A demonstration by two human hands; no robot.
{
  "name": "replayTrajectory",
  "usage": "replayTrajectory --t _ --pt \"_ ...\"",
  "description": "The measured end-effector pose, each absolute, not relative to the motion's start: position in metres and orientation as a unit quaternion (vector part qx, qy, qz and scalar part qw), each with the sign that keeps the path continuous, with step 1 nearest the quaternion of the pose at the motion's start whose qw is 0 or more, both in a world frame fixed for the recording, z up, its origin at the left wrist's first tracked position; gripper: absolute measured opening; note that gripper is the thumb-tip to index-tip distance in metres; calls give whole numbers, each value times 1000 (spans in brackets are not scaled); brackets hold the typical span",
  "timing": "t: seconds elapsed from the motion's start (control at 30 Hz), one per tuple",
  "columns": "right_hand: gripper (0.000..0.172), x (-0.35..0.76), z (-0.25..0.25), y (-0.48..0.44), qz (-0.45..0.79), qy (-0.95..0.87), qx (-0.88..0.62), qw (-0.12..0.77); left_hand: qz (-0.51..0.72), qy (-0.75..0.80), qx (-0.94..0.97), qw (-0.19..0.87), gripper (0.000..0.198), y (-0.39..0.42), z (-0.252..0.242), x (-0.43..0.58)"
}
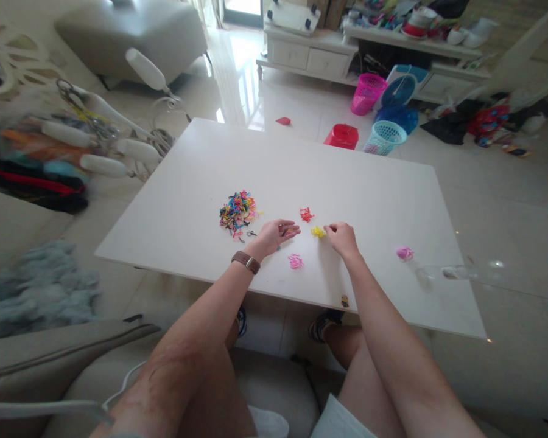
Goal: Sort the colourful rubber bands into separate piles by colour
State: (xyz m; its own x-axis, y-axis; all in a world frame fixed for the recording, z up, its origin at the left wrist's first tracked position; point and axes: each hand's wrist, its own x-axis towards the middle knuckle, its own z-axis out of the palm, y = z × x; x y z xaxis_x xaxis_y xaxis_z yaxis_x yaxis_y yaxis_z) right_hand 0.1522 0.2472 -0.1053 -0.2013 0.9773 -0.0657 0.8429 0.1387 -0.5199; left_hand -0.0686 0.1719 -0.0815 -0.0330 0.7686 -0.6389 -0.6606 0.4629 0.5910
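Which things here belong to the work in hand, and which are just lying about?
Apparently in use:
left hand, palm up
right hand, at the yellow pile
mixed-colour pile
red pile
pink pile

Seemingly lying about:
purple object
pink basket
light-blue basket

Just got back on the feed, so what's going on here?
A seated person works at a white rectangular table. The left hand is turned palm up with a few small pieces on it. The right hand's fingertips are at a small pile of bright yellow pieces; whether they grip one is unclear. Small piles of red pieces and pink pieces lie nearby, and a larger multicoloured pile sits beyond the left hand.
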Motion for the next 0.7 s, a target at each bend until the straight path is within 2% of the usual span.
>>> replayTrajectory --t 0.1,0.33,0.53,0.7 --pt "41 154 -102 248 220 -738 -619 153 515 499 48 696 18 172 -81 -70" --pt "31 146 -86 246 274 -715 -600 231 511 482 39 710 19 172 -77 -70" --pt "18 117 -74 223 363 -782 -437 256 503 465 42 727 30 172 -77 -69" --pt "13 106 -77 216 359 -824 -376 226 489 451 66 743 19 170 -76 -67"
